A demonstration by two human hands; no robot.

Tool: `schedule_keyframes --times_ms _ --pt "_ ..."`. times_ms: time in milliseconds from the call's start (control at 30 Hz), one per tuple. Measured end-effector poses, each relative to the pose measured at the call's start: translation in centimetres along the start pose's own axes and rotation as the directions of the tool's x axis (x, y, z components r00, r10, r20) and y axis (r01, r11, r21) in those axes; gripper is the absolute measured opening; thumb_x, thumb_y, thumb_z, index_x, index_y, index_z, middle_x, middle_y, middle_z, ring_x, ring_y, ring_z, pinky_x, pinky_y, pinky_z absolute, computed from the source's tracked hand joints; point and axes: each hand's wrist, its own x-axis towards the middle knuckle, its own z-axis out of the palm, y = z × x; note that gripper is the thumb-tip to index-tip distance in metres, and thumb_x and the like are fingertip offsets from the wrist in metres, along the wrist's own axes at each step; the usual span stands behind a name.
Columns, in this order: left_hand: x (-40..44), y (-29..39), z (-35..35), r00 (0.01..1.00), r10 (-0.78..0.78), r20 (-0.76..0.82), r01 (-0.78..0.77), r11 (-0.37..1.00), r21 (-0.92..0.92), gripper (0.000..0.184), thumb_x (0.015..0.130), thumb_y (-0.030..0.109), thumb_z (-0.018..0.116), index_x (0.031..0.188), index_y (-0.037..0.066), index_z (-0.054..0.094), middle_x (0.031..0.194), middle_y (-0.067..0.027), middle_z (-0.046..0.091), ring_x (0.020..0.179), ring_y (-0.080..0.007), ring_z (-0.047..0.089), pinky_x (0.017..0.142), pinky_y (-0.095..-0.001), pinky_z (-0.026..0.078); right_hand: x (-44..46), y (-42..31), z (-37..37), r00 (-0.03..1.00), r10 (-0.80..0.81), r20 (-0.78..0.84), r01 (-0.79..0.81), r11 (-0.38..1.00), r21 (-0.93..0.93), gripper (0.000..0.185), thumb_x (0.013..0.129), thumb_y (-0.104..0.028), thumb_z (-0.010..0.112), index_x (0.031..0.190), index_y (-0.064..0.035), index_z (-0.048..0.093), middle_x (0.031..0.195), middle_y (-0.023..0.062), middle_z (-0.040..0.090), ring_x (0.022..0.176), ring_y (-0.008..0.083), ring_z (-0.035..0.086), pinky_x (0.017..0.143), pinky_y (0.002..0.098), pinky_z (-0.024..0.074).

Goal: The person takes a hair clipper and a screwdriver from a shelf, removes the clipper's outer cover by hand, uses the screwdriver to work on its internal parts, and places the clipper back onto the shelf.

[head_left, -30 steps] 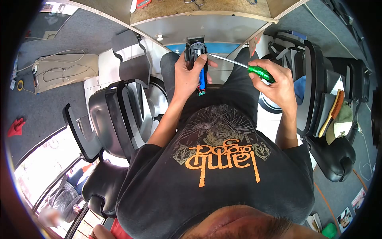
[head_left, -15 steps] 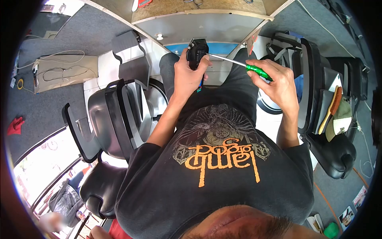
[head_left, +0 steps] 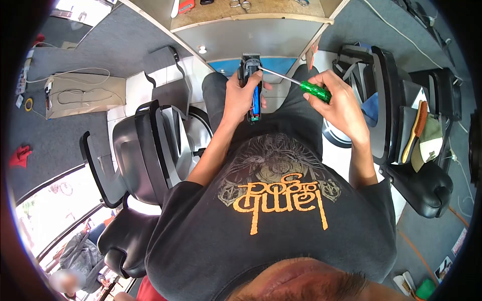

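Black hair clippers [head_left: 250,65], opened up, with a blue part and a small green board showing inside, lie in my left hand [head_left: 241,95]. My left thumb presses on their upper part and its fingers wrap around behind. My right hand [head_left: 341,104] is closed on the green handle of a screwdriver [head_left: 315,92]. The metal shaft points left, and its tip meets the upper right side of the clippers, near my left thumb. Whether the tip sits in a screw is too small to tell.
Ahead stands a wooden counter [head_left: 211,17] with scissors [head_left: 240,5] on it. Black chairs flank me on the left [head_left: 138,155] and right [head_left: 386,110]; a brown brush [head_left: 418,125] lies on the right one. Another person [head_left: 83,258] is at the lower left.
Compared with half a second ago, the clippers have been turned so their open inside faces up again. My right hand and the screwdriver have shifted slightly left and down.
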Motion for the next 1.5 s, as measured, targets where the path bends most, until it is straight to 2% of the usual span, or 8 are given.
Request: schedule_keyframes --times_ms 267,433,733,933,1033,1133,1233,1500 --pt "1.3 4.3 -2.3 0.999 0.024 0.04 -0.018 0.989 -0.149 0.052 0.105 0.042 0.058 0.124 -0.006 0.059 0.089 -0.0206 0.075 0.052 -0.0171 0.065 0.045 -0.0315 0.058 0.9 2.6 3.1 0.982 0.15 -0.116 -0.101 0.932 0.348 0.023 0.096 -0.013 0.077 0.111 0.0012 0.068 0.089 0.0044 0.072 0.081 0.0073 0.062 0.073 0.0267 0.051" --pt "6.5 13.6 -4.2 0.947 0.31 -0.086 -0.306 0.95 0.057 0.05 0.103 0.043 0.061 0.116 -0.004 0.064 0.093 -0.02 0.079 0.065 -0.0201 0.074 0.06 -0.0342 0.063 0.8 3.2 6.6 0.978 0.132 -0.161 -0.052 0.903 0.427 0.022 0.097 -0.014 0.077 0.11 0.0018 0.067 0.088 0.0042 0.073 0.078 0.0079 0.063 0.071 0.0267 0.0507" --pt "22.9 20.3 -9.2 0.927 0.331 -0.177 -0.195 0.828 0.526 0.051 0.093 0.041 0.081 0.097 -0.008 0.067 0.075 -0.0135 0.07 0.056 -0.019 0.069 0.051 -0.0313 0.059 -2.8 6.1 10.6 0.981 0.176 -0.084 -0.1 0.823 0.559 0.025 0.098 -0.019 0.077 0.109 0.0013 0.068 0.093 0.0077 0.075 0.081 0.0102 0.065 0.071 0.0286 0.0509" --pt "30.7 20.1 -12.7 0.742 0.661 -0.112 -0.155 0.331 0.931 0.073 0.086 0.054 0.083 0.105 -0.015 0.072 0.089 -0.0219 0.077 0.081 -0.0293 0.078 0.073 -0.0411 0.06 -5.1 7.9 11.7 0.961 0.273 -0.044 -0.197 0.788 0.584 0.025 0.098 -0.02 0.077 0.108 0.0014 0.068 0.091 0.0098 0.075 0.081 0.0138 0.066 0.074 0.0315 0.0518" --pt "30.5 20.9 -11.8 0.797 0.585 -0.149 0.009 0.236 0.972 0.082 0.083 0.063 0.081 0.107 -0.014 0.073 0.091 -0.0245 0.077 0.093 -0.0343 0.077 0.086 -0.0443 0.057 -5.2 8.2 11.5 0.963 0.27 -0.027 -0.211 0.809 0.549 0.026 0.098 -0.02 0.076 0.107 0.0019 0.068 0.091 0.0117 0.074 0.079 0.0164 0.067 0.074 0.0325 0.0519" --pt "31.5 21.4 -11.8 0.878 0.449 -0.164 0.047 0.26 0.965 0.088 0.086 0.066 0.076 0.127 -0.012 0.068 0.129 -0.034 0.068 0.128 -0.0414 0.066 0.107 -0.0454 0.052 -4.7 8.3 10.9 0.97 0.243 -0.009 -0.204 0.834 0.512 0.026 0.098 -0.021 0.076 0.107 0.002 0.069 0.09 0.0131 0.074 0.079 0.0185 0.068 0.074 0.0336 0.0524" --pt "32.1 21.0 -11.9 0.878 0.461 -0.125 -0.015 0.288 0.958 0.086 0.088 0.065 0.074 0.13 -0.01 0.068 0.134 -0.0316 0.067 0.132 -0.0403 0.063 0.111 -0.0447 0.05 -4.1 8.7 11.0 0.98 0.191 -0.063 -0.133 0.849 0.512 0.027 0.1 -0.023 0.074 0.108 0.0023 0.069 0.089 0.0134 0.074 0.079 0.0185 0.068 0.073 0.0343 0.0525" --pt "34.1 20.6 -13.6 0.722 0.689 0.063 -0.023 -0.067 0.997 0.072 0.092 0.064 0.07 0.126 0.001 0.074 0.122 -0.03 0.073 0.122 -0.0425 0.068 0.106 -0.0464 0.052 -1.9 7.6 8.9 0.961 0.273 -0.035 -0.215 0.823 0.525 0.03 0.106 -0.026 0.065 0.117 0.0017 0.066 0.08 0.0137 0.068 0.072 0.022 0.066 0.069 0.0349 0.0504"
